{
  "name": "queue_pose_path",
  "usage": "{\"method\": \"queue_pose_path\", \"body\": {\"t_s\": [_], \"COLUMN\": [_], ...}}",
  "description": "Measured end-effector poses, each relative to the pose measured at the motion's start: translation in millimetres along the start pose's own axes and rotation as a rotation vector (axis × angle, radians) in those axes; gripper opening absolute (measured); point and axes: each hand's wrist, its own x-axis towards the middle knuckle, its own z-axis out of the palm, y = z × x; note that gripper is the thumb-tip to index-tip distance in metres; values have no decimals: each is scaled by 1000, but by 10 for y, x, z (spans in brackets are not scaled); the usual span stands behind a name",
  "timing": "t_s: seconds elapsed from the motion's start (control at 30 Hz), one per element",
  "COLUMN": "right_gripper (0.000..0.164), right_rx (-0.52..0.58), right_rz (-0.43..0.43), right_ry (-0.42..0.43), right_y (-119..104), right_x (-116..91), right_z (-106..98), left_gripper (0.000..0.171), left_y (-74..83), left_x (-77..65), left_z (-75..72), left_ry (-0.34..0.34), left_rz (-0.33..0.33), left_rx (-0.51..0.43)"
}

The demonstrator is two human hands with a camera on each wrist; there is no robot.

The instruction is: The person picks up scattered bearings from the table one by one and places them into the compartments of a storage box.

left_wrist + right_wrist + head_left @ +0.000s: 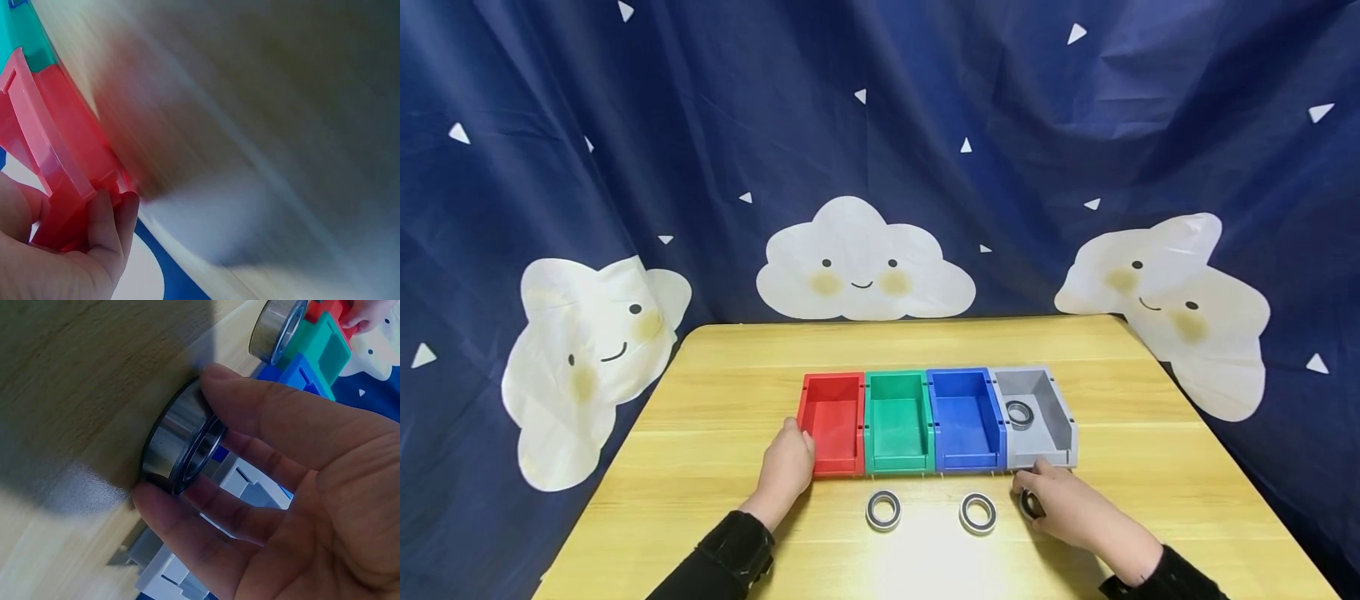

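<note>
"Please, what does the right hand (1067, 504) do there, in the lower right of the frame?"

"It grips a metal ring (172, 434). The right wrist view shows it well: the thumb (265, 412) is on one side of the ring, the fingers (194, 534) curve round the other."

"Is this ring lifted from the table (722, 417)?"

"That I cannot tell. It is close to the wood, just in front of the grey bin (1041, 437)."

"And the left hand (787, 462)?"

"It is left of the middle, in the lower half. It holds the red bin (835, 433) near the front left corner. In the left wrist view the plastic is between thumb and fingers."

"How do the bins stand?"

"In one row, in the middle of the frame, side against side. Red is at the left, then the green bin (897, 433), then the blue bin (966, 429), and grey is at the right end."

"I notice a second ring (1011, 414) also."

"Yes, it lies inside the grey bin, nearer to its left wall. A third ring (872, 510) lies on the table below the green bin, and a fourth ring (966, 515) below the blue one, well apart from the third."

"Behind hangs a dark blue curtain (805, 50), across the upper frame, with smiling clouds (865, 254)."
</note>
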Motion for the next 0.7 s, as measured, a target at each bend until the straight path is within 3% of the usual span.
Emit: {"method": "queue_pose_path", "body": {"t_s": [0.7], "right_gripper": [41], "right_rx": [22], "right_rz": [-13], "right_ry": [2], "right_y": [-28], "right_x": [15], "right_z": [-109], "left_gripper": [26], "left_y": [3], "left_x": [-10], "left_z": [-10], "left_ry": [15], "left_rz": [24], "left_rx": [-3]}}
